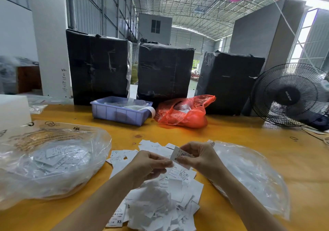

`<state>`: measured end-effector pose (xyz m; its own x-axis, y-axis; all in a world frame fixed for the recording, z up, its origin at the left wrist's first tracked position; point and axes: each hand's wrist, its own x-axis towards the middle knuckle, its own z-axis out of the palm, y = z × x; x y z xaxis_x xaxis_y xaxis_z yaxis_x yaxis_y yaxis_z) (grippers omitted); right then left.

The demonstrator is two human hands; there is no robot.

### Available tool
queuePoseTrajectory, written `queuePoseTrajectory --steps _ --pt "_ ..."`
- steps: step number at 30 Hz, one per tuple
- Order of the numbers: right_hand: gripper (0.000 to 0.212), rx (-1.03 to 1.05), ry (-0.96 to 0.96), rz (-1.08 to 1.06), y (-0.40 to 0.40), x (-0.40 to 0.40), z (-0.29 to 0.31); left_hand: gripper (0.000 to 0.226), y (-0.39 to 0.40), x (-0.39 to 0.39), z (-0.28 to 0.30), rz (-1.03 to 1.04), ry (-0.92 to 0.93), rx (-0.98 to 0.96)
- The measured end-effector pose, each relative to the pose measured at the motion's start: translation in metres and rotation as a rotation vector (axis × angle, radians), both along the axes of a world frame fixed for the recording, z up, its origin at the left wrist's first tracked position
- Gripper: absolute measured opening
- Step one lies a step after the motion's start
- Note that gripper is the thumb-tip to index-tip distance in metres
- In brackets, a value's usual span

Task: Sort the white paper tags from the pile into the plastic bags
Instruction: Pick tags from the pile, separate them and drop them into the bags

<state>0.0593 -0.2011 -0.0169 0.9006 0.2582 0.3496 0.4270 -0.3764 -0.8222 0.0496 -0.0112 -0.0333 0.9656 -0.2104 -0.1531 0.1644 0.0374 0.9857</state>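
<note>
A pile of white paper tags (160, 200) with printed size letters lies on the yellow table in front of me. My right hand (197, 157) pinches a single white tag (178, 155) above the pile. My left hand (151, 165) is beside it, fingers curled, its fingertips meeting the tag's lower left corner. A large clear plastic bag (53, 161) holding several tags lies to the left. Another clear plastic bag (249, 173) lies to the right, partly under my right forearm.
A purple plastic bin (121, 113) and a red plastic bag (185, 113) sit further back on the yellow table (249, 134). Three black wrapped boxes (163, 70) stand behind them. A black fan (292, 95) stands at the right. A white block (12, 109) is at far left.
</note>
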Motion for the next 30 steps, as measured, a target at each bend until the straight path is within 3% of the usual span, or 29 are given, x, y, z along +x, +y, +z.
queuePoseTrajectory --steps 5,14,24,30 --pt "0.015 -0.050 -0.053 -0.037 0.0001 0.0019 -0.0022 0.029 -0.0004 -0.0018 0.0021 -0.004 -0.008 -0.002" --pt "0.015 -0.049 -0.032 -0.022 -0.0012 0.0013 -0.0015 0.013 -0.0006 0.0009 0.0002 0.018 -0.020 0.031" --pt "0.019 -0.054 0.155 0.113 0.0021 -0.0011 0.0000 0.021 -0.0036 0.0002 -0.0005 0.005 -0.036 0.048" --pt "0.039 -0.181 0.240 0.126 0.0024 -0.0025 -0.0022 0.016 -0.0099 -0.0030 -0.0062 -0.001 -0.068 0.025"
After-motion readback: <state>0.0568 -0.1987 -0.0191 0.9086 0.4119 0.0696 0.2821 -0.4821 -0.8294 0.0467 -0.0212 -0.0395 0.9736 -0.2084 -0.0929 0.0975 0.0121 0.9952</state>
